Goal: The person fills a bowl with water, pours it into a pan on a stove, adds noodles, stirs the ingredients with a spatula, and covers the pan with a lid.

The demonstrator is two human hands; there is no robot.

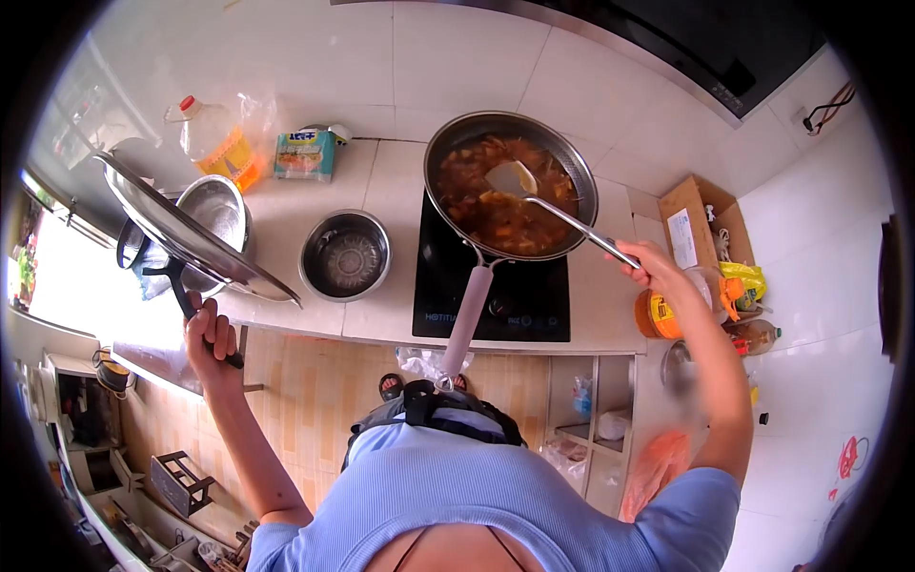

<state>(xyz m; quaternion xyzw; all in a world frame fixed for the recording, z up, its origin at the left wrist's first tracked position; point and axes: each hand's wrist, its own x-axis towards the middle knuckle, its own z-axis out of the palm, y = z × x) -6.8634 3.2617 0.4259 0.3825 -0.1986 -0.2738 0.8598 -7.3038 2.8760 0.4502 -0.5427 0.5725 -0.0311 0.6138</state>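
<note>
My left hand [212,343] is closed round the black handle of a large pan lid [191,229], held up tilted on the left. My right hand [650,266] grips the metal handle of a spatula [510,178], whose blade rests in the reddish stew with chunks [505,214]. The stew fills a deep frying pan [585,181] on the black induction cooktop [534,300]. The pan's pale purple handle [469,315] points toward my body, and neither hand touches it.
An empty metal bowl [345,255] stands left of the cooktop. Behind it are a green box [305,155] and an oil bottle [212,143]. At the right are a cardboard box [688,224] and an orange-capped bottle [667,315]. A range hood [686,48] hangs above.
</note>
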